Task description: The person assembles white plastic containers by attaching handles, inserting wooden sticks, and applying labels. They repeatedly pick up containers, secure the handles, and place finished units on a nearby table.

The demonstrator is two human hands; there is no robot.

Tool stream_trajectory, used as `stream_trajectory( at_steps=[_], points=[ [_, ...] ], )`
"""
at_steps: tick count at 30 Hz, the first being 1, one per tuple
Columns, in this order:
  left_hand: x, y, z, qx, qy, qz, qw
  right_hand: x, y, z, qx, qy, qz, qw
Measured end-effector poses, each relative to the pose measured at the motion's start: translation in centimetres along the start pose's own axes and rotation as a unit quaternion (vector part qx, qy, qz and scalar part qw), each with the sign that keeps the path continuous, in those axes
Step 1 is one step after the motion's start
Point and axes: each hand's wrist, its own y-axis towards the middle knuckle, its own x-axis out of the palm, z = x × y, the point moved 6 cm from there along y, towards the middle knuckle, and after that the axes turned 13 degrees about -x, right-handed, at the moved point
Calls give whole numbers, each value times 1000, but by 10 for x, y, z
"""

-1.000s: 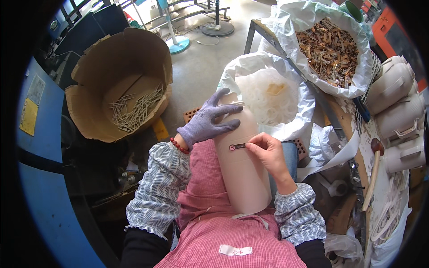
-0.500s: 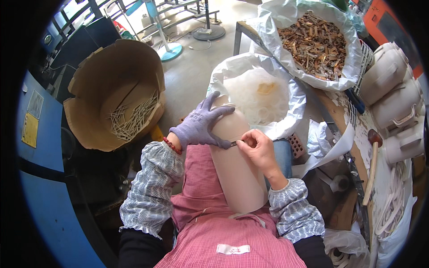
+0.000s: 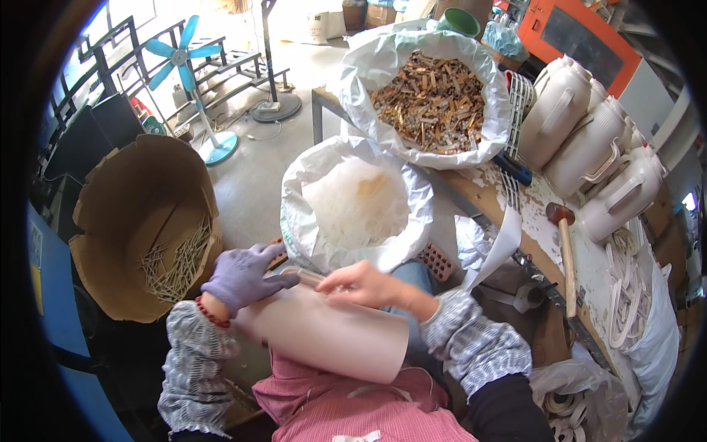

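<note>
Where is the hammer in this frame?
In the head view, the hammer lies on the workbench at the person's right, its head just below the white jugs and right of the open white sack.

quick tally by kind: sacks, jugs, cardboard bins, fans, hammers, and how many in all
white plastic sacks: 2, one of white strips, one of brown bits
white jugs: 3
cardboard bin: 1
blue fan: 1
hammer: 1
total: 8
</note>
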Motion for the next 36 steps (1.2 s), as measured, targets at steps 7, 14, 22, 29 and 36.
stream_trajectory(
  at_steps=[7, 14, 22, 29, 36],
  points=[
    [54, -49, -36, -115, -170, -66, 976, -277, -5, 6, 12, -623, 300, 722],
    [40, -56, -28, -110, -257, -40, 959, -332, -7, 29, 21, -477, 370, 797],
    [80, -42, 64, 25, -89, -218, 972, -147, -3, 10, 18, 21, 199, 980],
    [48, -33, 79, 108, -277, 156, 942, -15, -30, 28, 116, 265, 136, 947],
    [57, -39, 64, 159, -303, 134, 930, -4, -26, -34, -136, -300, 48, 943]
  ],
)
